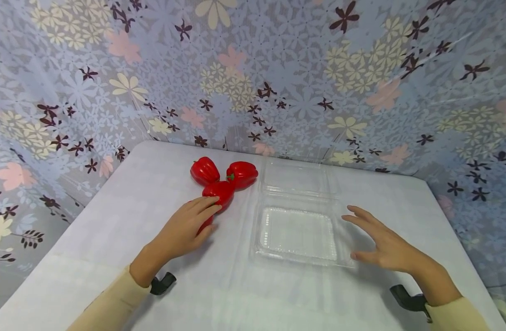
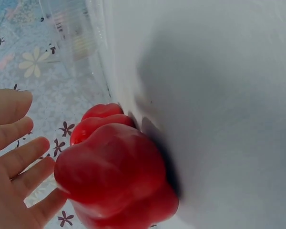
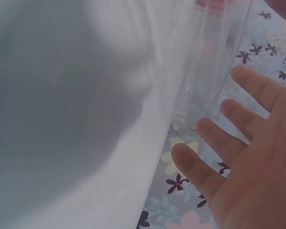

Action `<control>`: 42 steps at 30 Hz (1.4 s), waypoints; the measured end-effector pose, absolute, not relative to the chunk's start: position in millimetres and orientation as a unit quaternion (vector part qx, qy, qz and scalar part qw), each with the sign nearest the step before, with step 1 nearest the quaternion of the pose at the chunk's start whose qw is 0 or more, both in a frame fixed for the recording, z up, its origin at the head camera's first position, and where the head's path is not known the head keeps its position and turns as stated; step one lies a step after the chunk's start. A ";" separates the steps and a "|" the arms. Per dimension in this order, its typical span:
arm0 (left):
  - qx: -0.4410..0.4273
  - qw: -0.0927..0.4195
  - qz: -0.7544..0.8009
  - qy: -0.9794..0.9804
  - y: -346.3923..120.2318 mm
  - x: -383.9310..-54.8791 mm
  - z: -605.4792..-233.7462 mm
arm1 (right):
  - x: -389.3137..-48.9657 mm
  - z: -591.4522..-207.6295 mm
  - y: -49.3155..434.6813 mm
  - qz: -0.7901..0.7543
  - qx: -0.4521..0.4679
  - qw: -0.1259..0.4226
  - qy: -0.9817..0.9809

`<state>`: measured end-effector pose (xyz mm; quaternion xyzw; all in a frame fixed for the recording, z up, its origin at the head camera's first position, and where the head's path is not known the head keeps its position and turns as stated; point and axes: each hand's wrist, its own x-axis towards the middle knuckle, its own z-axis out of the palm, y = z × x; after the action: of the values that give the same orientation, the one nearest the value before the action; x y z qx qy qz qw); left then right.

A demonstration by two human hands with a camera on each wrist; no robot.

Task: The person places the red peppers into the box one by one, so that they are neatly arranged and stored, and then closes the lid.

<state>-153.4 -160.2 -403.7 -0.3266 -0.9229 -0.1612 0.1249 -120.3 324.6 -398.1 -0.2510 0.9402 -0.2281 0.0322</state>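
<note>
nearest, two cream sleeves (image 1: 108, 301) reach in over the surface (image 1: 112, 220), which wears a smooth white covering, and a small black wrist mount (image 1: 163, 284) shows under the left wrist, with a matching one under the right. the left hand (image 1: 186, 227) hovers over a glossy red bell pepper (image 1: 205, 224), partly hiding it; its grip is wide, the fingers extended beside the pepper, and whether they touch it i cannot tell. the right hand (image 1: 381, 243) hangs just beside the right edge of a clear plastic hinged container (image 1: 298, 234), its grip wide too, fingers spread and holding nothing. the container lies unfolded, one half near and the other beyond it. left of it, past the left fingertips, a second red pepper (image 1: 223, 191) lies close to two more red peppers (image 1: 205, 171), the right one of these with a green stem. farthest off stands a backdrop (image 1: 286, 69) of grey-blue floral fabric with cream, pink and dark maroon blossoms.
</note>
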 end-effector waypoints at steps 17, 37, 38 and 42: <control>-0.289 0.131 -0.168 -0.934 -172.6 -159.1 -399.2 | -127.1 -409.0 324.6 -0.254 -0.255 0.021 0.933; -0.184 0.021 -0.172 -0.968 -181.0 -158.3 -403.5 | -123.2 -407.0 322.6 -0.264 -0.246 0.037 0.932; -0.185 0.020 -0.174 -0.967 -181.6 -157.7 -403.8 | -123.1 -407.0 322.4 -0.266 -0.247 0.037 0.931; -0.185 0.027 -0.179 -0.966 -183.3 -154.6 -406.2 | -121.3 -407.2 321.7 -0.275 -0.250 0.045 0.927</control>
<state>-154.6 -183.3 -406.2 -0.1850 -0.9660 -0.1786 0.0272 -121.3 321.7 -407.2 -0.2501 0.9274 -0.2746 0.0447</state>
